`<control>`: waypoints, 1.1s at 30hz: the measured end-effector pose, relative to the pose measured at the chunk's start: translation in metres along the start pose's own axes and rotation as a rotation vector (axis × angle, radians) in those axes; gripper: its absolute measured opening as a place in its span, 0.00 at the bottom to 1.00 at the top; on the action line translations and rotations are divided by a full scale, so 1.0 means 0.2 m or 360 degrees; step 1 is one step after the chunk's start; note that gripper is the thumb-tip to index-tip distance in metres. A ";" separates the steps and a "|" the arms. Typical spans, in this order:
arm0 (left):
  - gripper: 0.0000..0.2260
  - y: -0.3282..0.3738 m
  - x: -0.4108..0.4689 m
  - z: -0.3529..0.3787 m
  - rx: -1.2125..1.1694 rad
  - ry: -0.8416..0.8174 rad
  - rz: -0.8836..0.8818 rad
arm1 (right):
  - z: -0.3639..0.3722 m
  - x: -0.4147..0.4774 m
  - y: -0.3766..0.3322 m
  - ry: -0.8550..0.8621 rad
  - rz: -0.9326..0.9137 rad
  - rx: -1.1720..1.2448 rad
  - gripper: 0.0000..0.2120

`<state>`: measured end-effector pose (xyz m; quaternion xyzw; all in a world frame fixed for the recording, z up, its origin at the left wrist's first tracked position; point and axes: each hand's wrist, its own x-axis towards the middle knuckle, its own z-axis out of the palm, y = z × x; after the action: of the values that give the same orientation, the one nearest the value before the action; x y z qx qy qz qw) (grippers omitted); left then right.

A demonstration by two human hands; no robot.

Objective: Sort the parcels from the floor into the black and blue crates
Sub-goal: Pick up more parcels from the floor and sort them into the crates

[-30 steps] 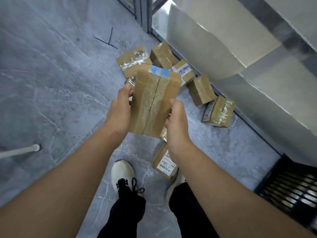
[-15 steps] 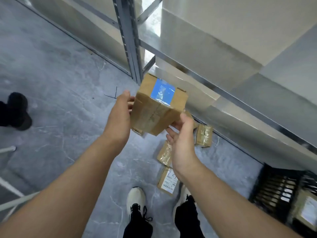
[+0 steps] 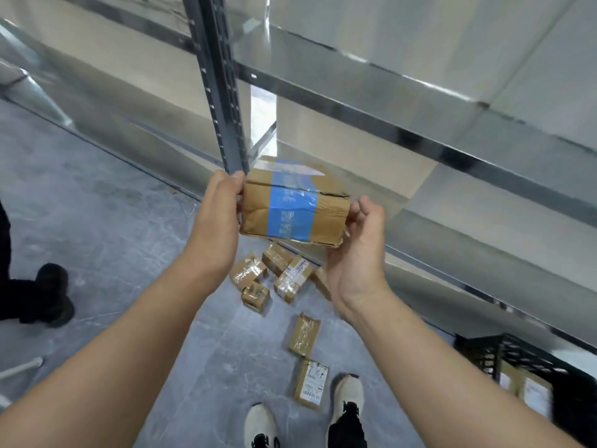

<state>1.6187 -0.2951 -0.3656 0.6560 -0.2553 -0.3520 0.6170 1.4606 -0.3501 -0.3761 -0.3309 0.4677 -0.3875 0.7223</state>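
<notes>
I hold a brown cardboard parcel with a blue tape band point(image 3: 292, 208) up in front of me, well above the floor. My left hand point(image 3: 215, 221) grips its left end, fingers curled over the top edge. My right hand point(image 3: 357, 253) cups its right end and underside, palm up, fingers partly curled. Several small taped parcels point(image 3: 277, 274) lie on the grey floor below, two more point(image 3: 305, 333) nearer my feet. The black crate point(image 3: 504, 357) sits at the lower right with parcels inside. No blue crate is in view.
A metal shelving rack with a dark upright post point(image 3: 223, 101) and silver-wrapped shelves point(image 3: 403, 101) fills the space ahead. My white shoes point(image 3: 349, 391) stand by the nearest parcel. Another person's black shoe point(image 3: 53, 295) is at the left, with a white pole point(image 3: 22, 367) below it.
I have raised the parcel and turned it so the blue-taped face points at me. The view tilted upward, showing more rack, and my right hand shifted under the parcel's right end.
</notes>
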 end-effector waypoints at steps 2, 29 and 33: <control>0.11 0.16 -0.05 -0.01 -0.0027 -0.0018 0.0109 | 0.06 -0.08 -0.13 -0.0075 -0.0106 -0.0042 0.34; 0.32 2.21 -0.99 0.37 -0.0166 -0.0427 0.1400 | 0.16 -1.33 -2.11 -0.0385 -0.1185 -0.0295 0.22; 0.29 2.38 -1.13 0.46 -0.0131 -0.0467 0.1528 | 0.12 -1.49 -2.30 -0.0316 -0.1365 -0.0296 0.20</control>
<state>1.4546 -0.2308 0.1387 0.3831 -0.5982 -0.1269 0.6923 1.2899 -0.3100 0.1444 -0.5938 0.2497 -0.5745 0.5049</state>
